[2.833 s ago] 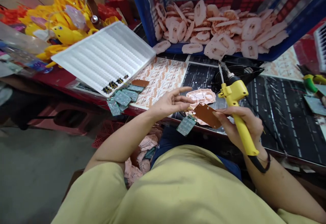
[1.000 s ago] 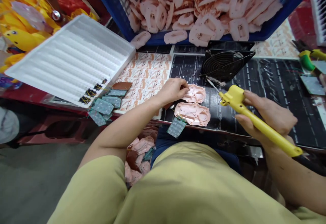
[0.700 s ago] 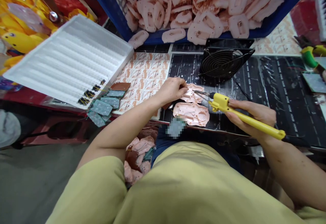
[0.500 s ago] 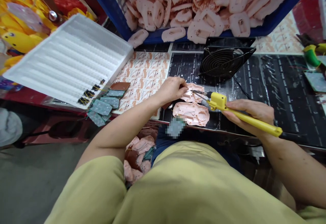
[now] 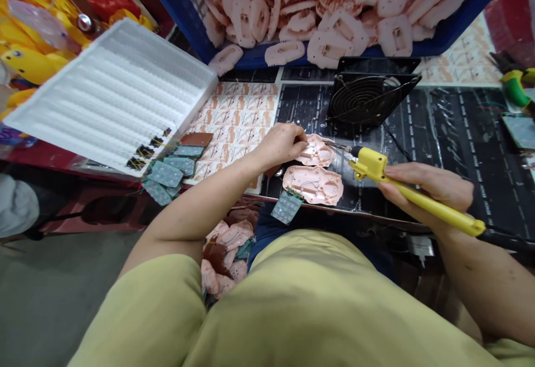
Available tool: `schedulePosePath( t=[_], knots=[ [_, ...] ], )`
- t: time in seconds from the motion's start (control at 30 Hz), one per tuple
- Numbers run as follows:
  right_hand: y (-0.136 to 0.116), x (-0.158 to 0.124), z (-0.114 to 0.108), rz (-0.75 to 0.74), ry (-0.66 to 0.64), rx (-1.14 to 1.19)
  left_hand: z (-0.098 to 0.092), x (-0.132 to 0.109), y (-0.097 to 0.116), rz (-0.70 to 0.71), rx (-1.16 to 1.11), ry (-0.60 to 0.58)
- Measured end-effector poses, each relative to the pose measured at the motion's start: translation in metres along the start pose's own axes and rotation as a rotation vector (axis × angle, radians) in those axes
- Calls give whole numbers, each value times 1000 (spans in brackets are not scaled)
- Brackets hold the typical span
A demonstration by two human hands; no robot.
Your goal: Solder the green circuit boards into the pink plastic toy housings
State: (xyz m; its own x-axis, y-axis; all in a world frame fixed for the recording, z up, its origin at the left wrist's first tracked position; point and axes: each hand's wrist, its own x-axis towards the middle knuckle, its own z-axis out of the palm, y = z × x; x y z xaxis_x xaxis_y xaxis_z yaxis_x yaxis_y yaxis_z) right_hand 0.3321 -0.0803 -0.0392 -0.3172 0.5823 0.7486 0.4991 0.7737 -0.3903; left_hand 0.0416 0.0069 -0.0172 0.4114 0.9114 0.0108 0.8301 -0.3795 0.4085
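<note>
The left hand [image 5: 279,143] was closed into a pinch, with the fingertips pressed together at the left end of a small pink plastic shell [image 5: 317,151] — what exactly was pinched there could not be told. That shell was laid on a black printed mat [image 5: 460,127], toward the mat's left edge, just behind a second pink plastic shell [image 5: 312,185], which was lying flat almost against it. A green keypad board [image 5: 287,206] was placed at the mat's front edge, touching the lower left of the second shell. The right hand [image 5: 426,186] was wrapped around a yellow soldering iron [image 5: 412,191], held tilted, and its thin metal tip [image 5: 340,151] was brought in over the right end of the first shell — contact could not be made out. A black cable [image 5: 505,240] was led off from the iron's rear end toward the right. A black caged fan [image 5: 368,99] was stood at the mat's back edge. Left of the mat, a sheet printed with orange shapes [image 5: 236,127] was laid, with green boards [image 5: 165,174] and a brown board [image 5: 196,139] at its left edge, beside a white foam tray [image 5: 112,94] carrying small black parts [image 5: 145,151] along one edge. A blue crate [image 5: 184,33] heaped with pink shells [image 5: 292,27] was set behind the mat, and more pink pieces [image 5: 221,267] were seen below the front edge
</note>
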Motion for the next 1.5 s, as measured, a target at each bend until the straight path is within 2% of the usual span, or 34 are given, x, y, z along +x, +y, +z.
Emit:
schedulePosePath(
  t=[0.2, 0.33, 0.47, 0.57, 0.83, 1.07, 1.13, 1.27, 1.37, 1.5],
  knots=[
    [-3, -5, 2, 27, 4, -170, -1, -5, 0, 43, 30, 26],
    [-4, -12, 2, 57, 0, -173, -2, -10, -3, -15, -118, 71],
    [-7, -14, 5, 21, -11, -144, -3, -11, -4, -44, -226, -31],
    [-10, -14, 9, -33, -40, -104, -5, -9, -1, -43, -185, -85],
    [-10, -10, 18, -56, -34, 51, -7, -8, 5, -56, -54, -87],
    [-9, -4, 15, -123, -124, 51, -7, -4, 8, -66, 51, -112],
    [-9, -3, 10, -121, -103, 54, -7, -4, 9, -73, 70, -122],
    [-9, -5, 4, -52, 52, 43, -9, -4, 9, -62, 95, -137],
    [-8, -11, 6, -39, 34, 20, -10, -4, 10, -69, 102, -143],
    [-11, -16, 9, -27, 45, -156, -9, -4, 11, -81, 107, -150]
  ],
)
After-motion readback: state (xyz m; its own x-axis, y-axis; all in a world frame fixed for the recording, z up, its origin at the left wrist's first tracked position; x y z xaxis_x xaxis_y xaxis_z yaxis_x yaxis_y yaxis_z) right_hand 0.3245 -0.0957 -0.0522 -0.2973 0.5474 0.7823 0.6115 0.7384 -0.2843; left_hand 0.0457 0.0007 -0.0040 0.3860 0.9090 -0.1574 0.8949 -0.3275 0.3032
